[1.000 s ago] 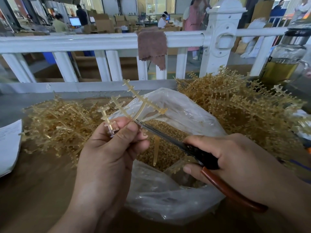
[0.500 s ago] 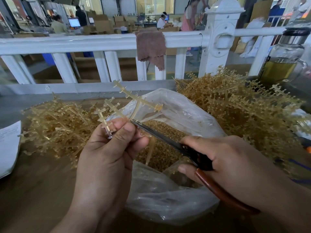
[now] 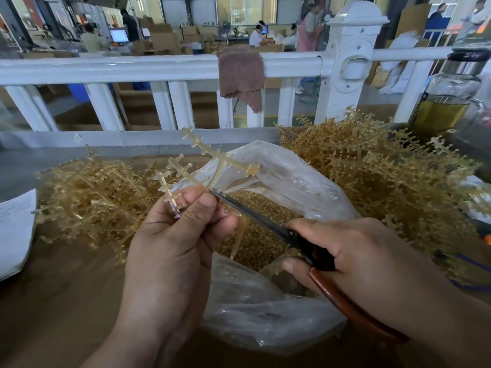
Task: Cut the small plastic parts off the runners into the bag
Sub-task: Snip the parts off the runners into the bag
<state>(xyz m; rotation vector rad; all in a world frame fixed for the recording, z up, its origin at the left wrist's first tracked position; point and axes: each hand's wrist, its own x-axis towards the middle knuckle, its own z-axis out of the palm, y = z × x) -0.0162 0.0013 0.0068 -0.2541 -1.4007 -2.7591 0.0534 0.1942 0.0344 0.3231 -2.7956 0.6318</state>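
Here, in the head view, the left hand [image 3: 170, 235] pinches a pale amber runner [image 3: 212, 158] between thumb and curled fingers and holds it up over the mouth of the bag [image 3: 255, 314]. Several branches of the runner fan upward and away from the fingers, with small nubs along them. One thin branch hangs down into the bag's opening.

The right hand [image 3: 345, 251] is wrapped around the cutters [image 3: 255, 216], whose reddish-brown handle runs out under the palm toward the lower right. The dark blades reach up and to the left across the bag mouth. Their tip meets the runner just beside the left thumb. Whether the blades are parted or closed cannot be told.

The bag is clear plastic, crumpled, and sits on the brown table [image 3: 53, 301] between the two hands and below them. Its mouth gapes upward, and inside lies a deep heap of small cut parts [image 3: 260, 235], the same amber colour as the runner.

On either side of the bag are loose heaps of runners. The left pile [image 3: 101, 197] is lower and flatter, and the right pile [image 3: 372, 176] is taller and presses against the bag's far side. A sheet of paper [image 3: 13, 229] lies at the table's left edge.

Behind the table runs a white railing [image 3: 132, 67] with a brown cloth [image 3: 240, 73] draped over its top bar. At the far right stands a glass bottle [image 3: 446, 102], capped and partly filled with yellowish liquid.
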